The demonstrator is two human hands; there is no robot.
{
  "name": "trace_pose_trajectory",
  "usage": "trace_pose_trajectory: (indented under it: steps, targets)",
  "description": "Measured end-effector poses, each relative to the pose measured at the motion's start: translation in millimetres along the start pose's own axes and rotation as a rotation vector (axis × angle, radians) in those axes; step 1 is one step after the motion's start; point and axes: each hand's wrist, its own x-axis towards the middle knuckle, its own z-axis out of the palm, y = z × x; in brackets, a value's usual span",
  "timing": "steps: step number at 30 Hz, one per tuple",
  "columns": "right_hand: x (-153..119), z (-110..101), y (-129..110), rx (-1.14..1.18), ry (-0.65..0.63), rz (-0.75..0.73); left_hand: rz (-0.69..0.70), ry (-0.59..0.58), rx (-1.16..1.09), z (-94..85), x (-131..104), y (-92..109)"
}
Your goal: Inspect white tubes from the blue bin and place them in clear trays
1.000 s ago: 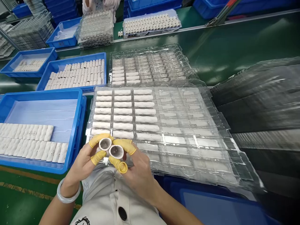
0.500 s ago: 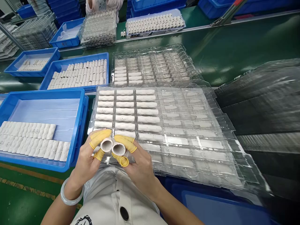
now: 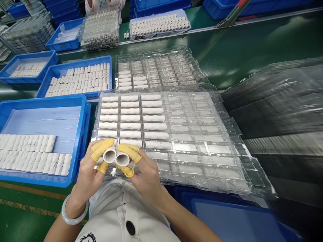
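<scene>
Two short white hollow tubes are held side by side, open ends facing up toward me. My left hand [image 3: 94,164] pinches the left tube [image 3: 109,155], and my right hand [image 3: 141,161] is closed on the right tube [image 3: 122,159]. Yellow finger cots cover the fingertips of both hands. Just beyond them lies a clear plastic tray [image 3: 174,117] divided into rows of slots. White tubes [image 3: 130,118] lie in its left three columns. My hands hide the near left slots of the tray.
To the left, a blue bin [image 3: 84,134] holds two rows of white pieces. Behind it stands another blue bin [image 3: 110,60] full of tubes. A second clear tray [image 3: 161,67] lies at the back. Dark stacked sheets [image 3: 277,101] stand right. Across the bench is a person [image 3: 104,5].
The whole view has shifted slightly, so the trays and bins appear a little further left. Both hands keep the two tubes together in nearly the same pose.
</scene>
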Motion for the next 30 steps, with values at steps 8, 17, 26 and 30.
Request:
trace_pose_trajectory:
  steps: [8,17,26,30]
  targets:
    - [1.2,-0.9,-1.8,-0.023,0.026,0.011,0.011,0.009,-0.004,-0.2,0.0,1.7]
    - [0.4,-0.7,0.1,0.003,0.016,0.014,0.028,0.002,0.042,-1.3,1.6,3.8]
    - [6.7,-8.9,-9.5,0.513,-0.081,0.542,-0.566,-0.038,-0.594,2.0,3.7,2.1]
    - [14.7,-11.4,-6.4,1.180,-0.091,0.966,-1.035,0.017,-1.192,12.1,9.7,-0.1]
